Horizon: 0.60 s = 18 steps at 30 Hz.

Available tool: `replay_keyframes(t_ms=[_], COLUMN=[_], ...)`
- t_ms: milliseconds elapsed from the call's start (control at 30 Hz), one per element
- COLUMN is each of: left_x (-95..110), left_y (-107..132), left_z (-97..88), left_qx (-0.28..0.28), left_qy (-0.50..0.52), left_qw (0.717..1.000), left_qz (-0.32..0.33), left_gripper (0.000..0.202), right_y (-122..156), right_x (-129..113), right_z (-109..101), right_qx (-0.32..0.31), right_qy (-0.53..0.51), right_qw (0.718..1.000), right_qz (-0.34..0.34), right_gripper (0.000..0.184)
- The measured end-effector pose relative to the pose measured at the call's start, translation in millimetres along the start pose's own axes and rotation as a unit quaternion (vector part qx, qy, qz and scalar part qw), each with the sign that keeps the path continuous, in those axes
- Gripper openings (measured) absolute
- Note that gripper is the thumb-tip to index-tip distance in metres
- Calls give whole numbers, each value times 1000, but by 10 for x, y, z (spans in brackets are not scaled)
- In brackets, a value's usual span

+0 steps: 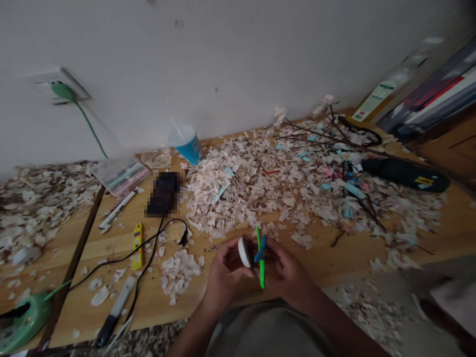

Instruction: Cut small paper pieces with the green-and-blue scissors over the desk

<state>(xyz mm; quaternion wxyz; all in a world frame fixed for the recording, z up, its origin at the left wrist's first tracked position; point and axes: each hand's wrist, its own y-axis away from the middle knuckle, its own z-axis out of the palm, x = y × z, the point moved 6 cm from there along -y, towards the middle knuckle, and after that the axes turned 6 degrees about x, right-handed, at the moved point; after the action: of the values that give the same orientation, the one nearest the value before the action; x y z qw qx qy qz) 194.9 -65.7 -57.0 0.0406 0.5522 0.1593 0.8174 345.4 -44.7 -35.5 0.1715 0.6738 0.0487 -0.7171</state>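
While both forearms reach up from the bottom edge of the frame, the right hand and left hand face each other just below centre, fingers bent. Between them a slim green strip stands nearly upright, its top tapering, grasped by the right hand, whose fingertips are hidden. Just left, the left hand's fingers clasp a round white object, on edge, darker on its right side. Smallest, a blue piece slants across the strip's middle

— Left hand?
— Some fingers hidden behind the white round piece.
— Right hand?
— Fingers partly hidden behind the green-and-blue piece.
— Elsewhere?
— Green power strip cut off, left edge. Dark device pixelated. Yellow case: print too small to read.
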Motion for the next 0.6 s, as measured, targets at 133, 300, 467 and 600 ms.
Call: replay_keyframes(t_ms=[133,300,467,600], left_x=[46,119,99,9], left_y=[-3,-22,-34,-36], left_z=[4,48,49,-25], left_qx=[9,23,64,99], left_qy=[-24,-43,-44,-73], left_qw=[1000,999,997,992], left_qz=[-7,-18,-18,-14], left_gripper=[70,65,63,61], right_y=[26,43,19,0], right_x=[-24,118,176,112], right_z=[13,11,11,-46], right_qx=[12,57,68,90], right_qy=[1,-16,-1,28], right_qw=[1000,998,998,995], right_qz=[-14,-8,-2,-13], right_gripper=[53,57,54,51])
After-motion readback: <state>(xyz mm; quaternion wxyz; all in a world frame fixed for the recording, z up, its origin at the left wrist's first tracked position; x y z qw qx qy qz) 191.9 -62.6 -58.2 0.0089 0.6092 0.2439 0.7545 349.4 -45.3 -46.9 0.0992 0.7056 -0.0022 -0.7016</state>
